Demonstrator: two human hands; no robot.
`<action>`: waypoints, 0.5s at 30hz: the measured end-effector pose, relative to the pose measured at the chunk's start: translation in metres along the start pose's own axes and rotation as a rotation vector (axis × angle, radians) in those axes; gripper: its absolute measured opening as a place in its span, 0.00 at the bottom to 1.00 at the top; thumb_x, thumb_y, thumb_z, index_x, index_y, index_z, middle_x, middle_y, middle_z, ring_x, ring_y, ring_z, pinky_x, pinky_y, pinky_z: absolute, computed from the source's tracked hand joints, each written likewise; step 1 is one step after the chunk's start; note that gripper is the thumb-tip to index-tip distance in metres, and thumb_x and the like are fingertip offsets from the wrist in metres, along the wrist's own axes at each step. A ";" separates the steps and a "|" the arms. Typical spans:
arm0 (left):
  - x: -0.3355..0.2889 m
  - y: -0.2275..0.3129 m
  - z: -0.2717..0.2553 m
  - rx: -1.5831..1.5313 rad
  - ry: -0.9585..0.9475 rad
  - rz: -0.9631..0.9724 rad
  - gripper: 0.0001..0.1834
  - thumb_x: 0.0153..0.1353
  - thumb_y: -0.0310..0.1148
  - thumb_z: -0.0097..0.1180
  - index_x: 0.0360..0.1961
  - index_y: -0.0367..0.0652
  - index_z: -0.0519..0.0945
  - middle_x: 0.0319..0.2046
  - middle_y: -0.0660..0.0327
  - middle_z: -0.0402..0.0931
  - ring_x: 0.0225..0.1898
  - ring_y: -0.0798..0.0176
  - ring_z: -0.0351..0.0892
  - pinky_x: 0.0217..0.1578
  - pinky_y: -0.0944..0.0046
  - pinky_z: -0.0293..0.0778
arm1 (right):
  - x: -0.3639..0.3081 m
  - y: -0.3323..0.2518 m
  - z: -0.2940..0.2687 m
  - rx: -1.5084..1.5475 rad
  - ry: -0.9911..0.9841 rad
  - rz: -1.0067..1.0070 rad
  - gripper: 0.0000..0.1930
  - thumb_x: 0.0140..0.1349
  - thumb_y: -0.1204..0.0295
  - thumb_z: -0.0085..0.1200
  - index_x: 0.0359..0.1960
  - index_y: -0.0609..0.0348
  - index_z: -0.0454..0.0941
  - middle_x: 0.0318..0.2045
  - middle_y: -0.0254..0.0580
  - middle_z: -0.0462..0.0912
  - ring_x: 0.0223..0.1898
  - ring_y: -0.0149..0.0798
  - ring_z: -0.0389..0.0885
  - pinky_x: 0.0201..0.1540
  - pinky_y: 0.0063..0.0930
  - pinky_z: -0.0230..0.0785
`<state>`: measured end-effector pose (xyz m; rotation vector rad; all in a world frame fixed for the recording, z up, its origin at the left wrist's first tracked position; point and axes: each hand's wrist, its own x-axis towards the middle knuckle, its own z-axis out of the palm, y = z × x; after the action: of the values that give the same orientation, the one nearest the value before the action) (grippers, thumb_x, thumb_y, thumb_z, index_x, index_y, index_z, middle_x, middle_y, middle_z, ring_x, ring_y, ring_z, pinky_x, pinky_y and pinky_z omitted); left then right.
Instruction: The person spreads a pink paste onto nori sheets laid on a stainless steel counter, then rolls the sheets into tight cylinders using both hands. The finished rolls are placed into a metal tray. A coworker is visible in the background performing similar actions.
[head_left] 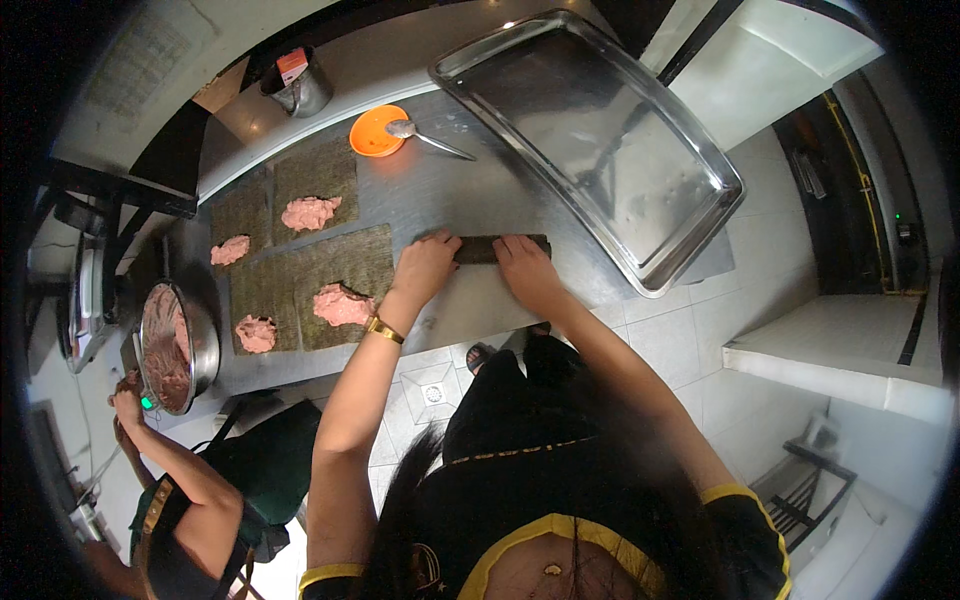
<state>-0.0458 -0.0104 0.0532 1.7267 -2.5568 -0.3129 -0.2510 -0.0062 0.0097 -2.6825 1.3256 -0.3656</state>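
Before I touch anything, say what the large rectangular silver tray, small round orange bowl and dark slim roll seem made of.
Large rectangular silver tray: metal, probably stainless steel, glossy with mirror-like streaks.
Small round orange bowl: likely plastic, smooth, with uniform bright colouring.
Dark slim roll: perhaps dried seaweed, matte and mottled like the flat dark sheets.

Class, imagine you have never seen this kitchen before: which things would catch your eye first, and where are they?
The big, shiny metal tray at the upper right stands out, as does the bright orange bowl at the top centre. Left of centre, pink mounds sit on dark sheets. In the middle, the left hand and right hand touch a dark roll.
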 end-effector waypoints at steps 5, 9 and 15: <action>0.004 -0.003 0.000 -0.034 -0.045 -0.020 0.16 0.49 0.34 0.64 0.41 0.45 0.79 0.39 0.56 0.78 0.39 0.51 0.81 0.38 0.54 0.77 | -0.020 0.019 -0.006 -0.066 0.099 0.031 0.15 0.54 0.75 0.47 0.44 0.66 0.75 0.42 0.50 0.76 0.50 0.47 0.74 0.56 0.36 0.66; 0.005 -0.005 -0.004 0.004 -0.053 0.012 0.17 0.49 0.34 0.64 0.41 0.45 0.79 0.39 0.56 0.78 0.39 0.51 0.81 0.40 0.54 0.77 | -0.014 0.015 -0.020 -0.019 0.008 0.081 0.15 0.54 0.75 0.47 0.44 0.66 0.74 0.43 0.50 0.76 0.50 0.47 0.73 0.56 0.37 0.65; 0.009 -0.007 -0.008 -0.009 -0.077 0.028 0.18 0.46 0.33 0.67 0.40 0.44 0.79 0.38 0.56 0.79 0.40 0.51 0.81 0.40 0.54 0.77 | 0.018 -0.006 0.002 -0.013 0.079 -0.179 0.18 0.51 0.73 0.53 0.45 0.67 0.74 0.42 0.51 0.75 0.48 0.49 0.73 0.54 0.35 0.66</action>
<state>-0.0413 -0.0223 0.0594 1.7071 -2.6258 -0.3970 -0.2350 -0.0167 0.0124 -2.8337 1.1118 -0.4885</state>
